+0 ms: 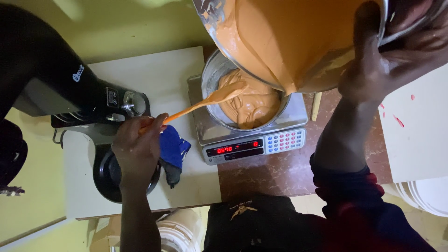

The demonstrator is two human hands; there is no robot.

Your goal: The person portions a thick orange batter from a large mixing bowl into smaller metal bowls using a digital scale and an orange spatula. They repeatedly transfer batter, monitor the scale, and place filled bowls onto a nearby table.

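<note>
My right hand (373, 65) grips the rim of a large metal mixing bowl (289, 37), tilted so orange batter pours from it. The batter falls into a round metal pan (211, 77) that stands on a digital kitchen scale (254, 147). My left hand (137, 144) holds an orange spatula (205, 100) by its handle, its blade at the stream where the batter drops into the pan. The pan is partly filled with orange batter (252, 107).
A black stand mixer (70, 88) with its empty base sits on a white board (154, 74) at the left. A blue cloth (175, 147) lies by my left hand. White surface (415, 135) with red spots at right; white buckets (429, 193) below.
</note>
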